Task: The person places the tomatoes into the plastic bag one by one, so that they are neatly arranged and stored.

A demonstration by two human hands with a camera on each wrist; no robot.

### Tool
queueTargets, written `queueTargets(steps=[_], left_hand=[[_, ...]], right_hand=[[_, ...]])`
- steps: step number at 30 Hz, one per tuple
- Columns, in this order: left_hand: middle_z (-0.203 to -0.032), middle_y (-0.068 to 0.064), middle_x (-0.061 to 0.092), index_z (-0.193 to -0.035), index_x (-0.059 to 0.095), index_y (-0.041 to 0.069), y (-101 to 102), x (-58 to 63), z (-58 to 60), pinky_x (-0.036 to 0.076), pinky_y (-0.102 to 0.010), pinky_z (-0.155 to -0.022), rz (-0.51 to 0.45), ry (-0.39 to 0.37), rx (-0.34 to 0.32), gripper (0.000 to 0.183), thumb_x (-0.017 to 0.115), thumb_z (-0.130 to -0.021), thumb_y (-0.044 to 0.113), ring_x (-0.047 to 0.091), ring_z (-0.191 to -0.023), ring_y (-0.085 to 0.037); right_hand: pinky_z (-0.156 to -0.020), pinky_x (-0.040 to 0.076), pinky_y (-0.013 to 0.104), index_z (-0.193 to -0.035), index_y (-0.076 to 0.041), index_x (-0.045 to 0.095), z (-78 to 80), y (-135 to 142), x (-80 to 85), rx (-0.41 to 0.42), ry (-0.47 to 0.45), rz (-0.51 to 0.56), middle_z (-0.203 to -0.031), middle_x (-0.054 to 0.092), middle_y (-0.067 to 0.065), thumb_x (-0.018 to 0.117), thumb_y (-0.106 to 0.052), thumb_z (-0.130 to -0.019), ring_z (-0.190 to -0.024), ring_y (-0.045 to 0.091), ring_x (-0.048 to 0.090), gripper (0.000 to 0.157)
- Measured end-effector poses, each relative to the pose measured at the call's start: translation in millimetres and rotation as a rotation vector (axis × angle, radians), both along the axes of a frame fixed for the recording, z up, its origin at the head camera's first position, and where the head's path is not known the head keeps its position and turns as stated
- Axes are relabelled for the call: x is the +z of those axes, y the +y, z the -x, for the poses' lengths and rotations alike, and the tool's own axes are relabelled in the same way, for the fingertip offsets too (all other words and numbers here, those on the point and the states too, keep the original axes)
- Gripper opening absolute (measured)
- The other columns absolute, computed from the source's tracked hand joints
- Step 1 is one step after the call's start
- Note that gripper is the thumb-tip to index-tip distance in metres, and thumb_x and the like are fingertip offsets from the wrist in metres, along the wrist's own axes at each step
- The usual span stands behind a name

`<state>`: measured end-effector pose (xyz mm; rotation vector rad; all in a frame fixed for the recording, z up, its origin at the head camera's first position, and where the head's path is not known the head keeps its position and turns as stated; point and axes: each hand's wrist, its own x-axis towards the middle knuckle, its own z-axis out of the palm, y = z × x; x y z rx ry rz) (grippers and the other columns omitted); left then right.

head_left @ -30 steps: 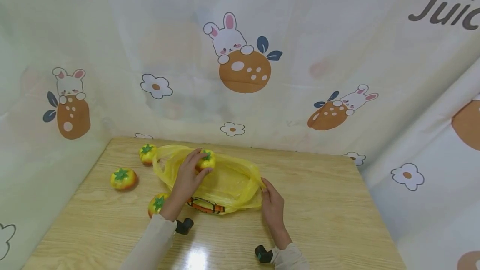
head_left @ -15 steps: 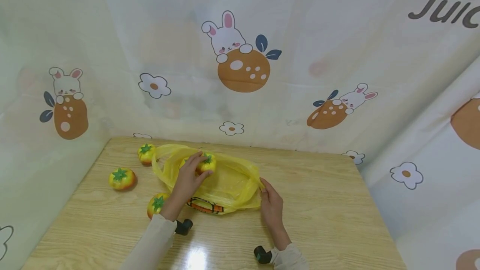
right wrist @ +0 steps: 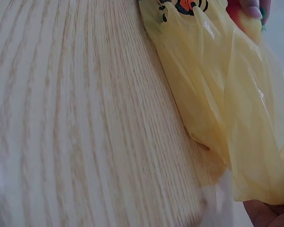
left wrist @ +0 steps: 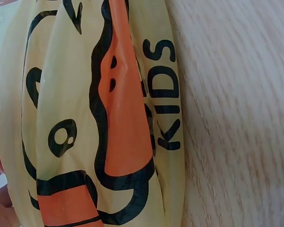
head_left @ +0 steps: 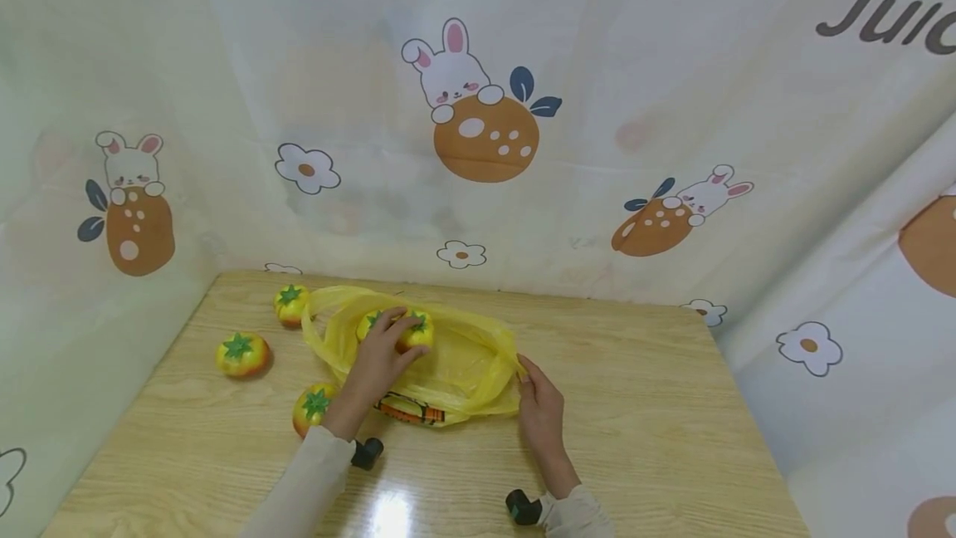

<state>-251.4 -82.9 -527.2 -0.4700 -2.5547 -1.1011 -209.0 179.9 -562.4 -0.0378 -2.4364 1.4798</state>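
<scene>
A yellow plastic bag (head_left: 463,364) lies with its mouth spread wide on the table. My left hand (head_left: 379,359) reaches over its near rim and holds a yellow-and-red persimmon (head_left: 420,335) with a green leafy top, fingers over it and thumb at its side. Left of that, a second persimmon (head_left: 368,325) sits in the bag, partly hidden by the fingers. At the bag's right end, my right hand (head_left: 543,405) pinches the rim. In the right wrist view, the held persimmon (right wrist: 246,22) shows above the bag's edge. The left wrist view is mostly filled by the bag's printed side (left wrist: 75,118).
Three more persimmons stand left of the bag: one at the back (head_left: 291,307), one farther left (head_left: 243,357), and one beside my left wrist (head_left: 309,410). The wooden table (head_left: 642,405) meets a printed cloth backdrop (head_left: 358,214) behind.
My left hand has lowered slightly with the persimmon into the bag. The second persimmon inside the bag has become more visible. My right hand keeps its hold on the rim.
</scene>
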Motion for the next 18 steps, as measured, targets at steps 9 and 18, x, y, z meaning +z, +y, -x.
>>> queueTargets(steps=[9, 18], left_hand=[[-0.135, -0.017, 0.049, -0.125, 0.064, 0.013, -2.7, -3.5, 3.3, 0.056, -0.043, -0.080, 0.013, 0.027, -0.009, 0.043, 0.075, -0.087, 0.028, 0.062, -0.106, -0.034], [-0.133, -0.015, 0.051, -0.127, 0.062, 0.012, -6.4, -6.2, 9.9, 0.054, -0.042, -0.079, 0.037, 0.002, -0.020, 0.044, 0.075, -0.088, 0.030, 0.061, -0.101, -0.031]], right_hand=[[-0.100, 0.046, 0.048, -0.132, -0.002, 0.060, 0.9, -0.4, 0.1, 0.007, -0.007, -0.002, -0.131, 0.062, 0.016, 0.046, 0.004, -0.098, -0.107, 0.026, 0.061, 0.038], [-0.104, 0.044, 0.051, -0.131, 0.001, 0.060, -1.2, -1.6, -0.4, 0.019, -0.005, 0.005, -0.133, 0.061, 0.018, 0.044, 0.005, -0.099, -0.127, 0.034, 0.054, 0.036]])
